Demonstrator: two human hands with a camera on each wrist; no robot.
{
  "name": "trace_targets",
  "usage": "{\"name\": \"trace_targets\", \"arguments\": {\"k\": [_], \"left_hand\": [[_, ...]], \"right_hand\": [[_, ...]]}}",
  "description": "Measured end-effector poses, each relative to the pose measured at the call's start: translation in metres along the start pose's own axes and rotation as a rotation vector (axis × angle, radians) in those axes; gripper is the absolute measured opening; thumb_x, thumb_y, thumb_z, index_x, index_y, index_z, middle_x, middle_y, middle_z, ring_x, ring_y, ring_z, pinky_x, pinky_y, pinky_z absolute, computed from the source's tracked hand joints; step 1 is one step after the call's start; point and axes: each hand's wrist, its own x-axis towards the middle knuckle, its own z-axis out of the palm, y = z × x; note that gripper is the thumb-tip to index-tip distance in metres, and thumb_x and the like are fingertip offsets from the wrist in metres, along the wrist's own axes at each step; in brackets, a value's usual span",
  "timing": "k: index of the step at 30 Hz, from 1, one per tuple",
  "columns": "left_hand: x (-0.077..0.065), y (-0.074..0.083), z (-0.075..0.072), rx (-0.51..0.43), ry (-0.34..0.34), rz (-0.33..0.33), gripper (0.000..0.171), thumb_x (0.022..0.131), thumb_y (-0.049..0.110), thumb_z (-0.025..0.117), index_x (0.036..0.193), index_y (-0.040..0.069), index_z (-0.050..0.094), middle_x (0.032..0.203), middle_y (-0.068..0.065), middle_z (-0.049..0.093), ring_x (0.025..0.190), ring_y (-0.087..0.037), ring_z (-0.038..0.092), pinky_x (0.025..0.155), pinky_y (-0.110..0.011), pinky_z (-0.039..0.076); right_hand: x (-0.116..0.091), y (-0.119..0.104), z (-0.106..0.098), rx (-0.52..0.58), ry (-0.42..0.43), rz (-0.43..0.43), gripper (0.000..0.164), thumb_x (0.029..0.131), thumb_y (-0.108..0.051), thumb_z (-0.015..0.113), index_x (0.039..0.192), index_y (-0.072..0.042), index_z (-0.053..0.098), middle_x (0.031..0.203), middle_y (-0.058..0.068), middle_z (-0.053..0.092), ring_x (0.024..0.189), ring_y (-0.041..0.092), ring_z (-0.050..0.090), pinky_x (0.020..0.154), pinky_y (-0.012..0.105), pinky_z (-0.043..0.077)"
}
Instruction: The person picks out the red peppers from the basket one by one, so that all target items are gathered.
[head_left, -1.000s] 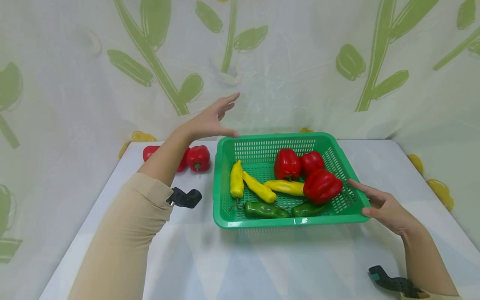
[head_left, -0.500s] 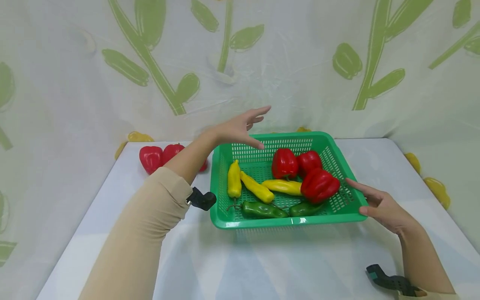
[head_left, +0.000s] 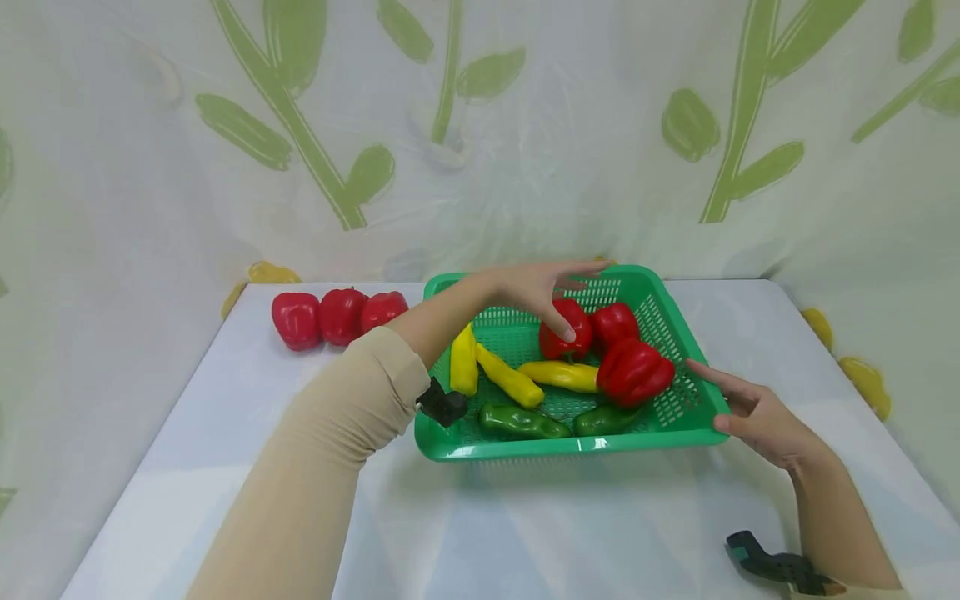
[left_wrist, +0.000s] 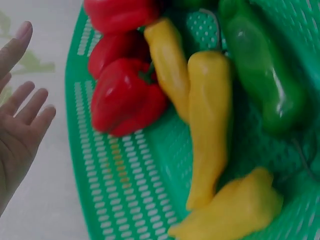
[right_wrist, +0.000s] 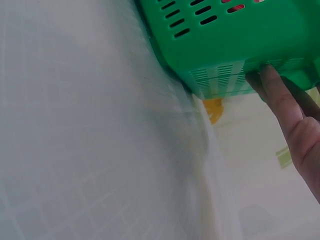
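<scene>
A green plastic basket (head_left: pixel 495 451) sits on the table, holding red bell peppers (head_left: pixel 636 372), yellow peppers (head_left: pixel 510 377) and green peppers (head_left: pixel 523 422). My left hand (head_left: pixel 542 292) hovers over the back of the basket, fingers spread and holding nothing. In the head view it overlaps a red bell pepper (head_left: pixel 558 333); the left wrist view shows that hand (left_wrist: pixel 20 130) apart from the peppers. My right hand (head_left: pixel 761 423) holds the basket's right rim near the front corner, thumb on the rim. In the right wrist view its fingers (right_wrist: pixel 282 100) touch the outer side wall.
Several red bell peppers (head_left: pixel 342 317) stand in a row at the table's back left. A curtain (head_left: pixel 570 167) with a green plant print hangs behind the white table (head_left: pixel 420 533). The left forearm crosses over the basket's left side.
My left hand has moved right and lower, from the basket's back left corner to over the red bell peppers inside. My right hand stays at the basket's right rim.
</scene>
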Motion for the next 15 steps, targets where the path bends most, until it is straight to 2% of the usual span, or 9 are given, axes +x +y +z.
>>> {"name": "trace_targets", "arguments": {"k": [5,7,11,15], "left_hand": [[0.016,-0.005,0.017,-0.023,-0.096,-0.029,0.102,0.077,0.008,0.075,0.153,0.020,0.008,0.156,-0.010,0.019,0.141,-0.029,0.026,0.097,-0.031,0.047],[0.023,-0.006,0.024,-0.002,-0.122,-0.045,0.102,0.077,0.008,0.076,0.153,0.020,0.009,0.155,-0.010,0.021,0.140,-0.028,0.028,0.097,-0.030,0.046],[0.034,-0.008,0.039,0.039,-0.158,-0.085,0.100,0.077,0.010,0.077,0.153,0.020,0.013,0.155,-0.006,0.024,0.138,-0.021,0.031,0.094,-0.024,0.047],[0.045,-0.006,0.050,0.069,-0.174,-0.080,0.101,0.076,0.012,0.078,0.153,0.022,0.012,0.154,-0.003,0.025,0.137,-0.017,0.030,0.087,-0.019,0.049]], "right_hand": [[0.001,0.002,0.000,0.047,-0.029,-0.007,0.056,0.095,-0.009,0.054,0.147,-0.018,0.035,0.139,-0.014,0.042,0.114,0.006,0.055,0.085,0.025,0.053],[0.000,0.003,-0.001,0.050,-0.033,-0.006,0.056,0.095,-0.009,0.054,0.147,-0.017,0.035,0.139,-0.015,0.042,0.114,0.007,0.056,0.085,0.025,0.053],[-0.001,0.004,-0.001,0.030,-0.035,0.013,0.057,0.095,-0.010,0.055,0.147,-0.017,0.035,0.139,-0.017,0.042,0.115,0.005,0.055,0.086,0.026,0.053],[-0.002,0.003,-0.002,-0.003,-0.017,0.010,0.057,0.095,-0.012,0.056,0.147,-0.014,0.033,0.138,-0.017,0.042,0.114,0.005,0.055,0.084,0.026,0.054]]}}
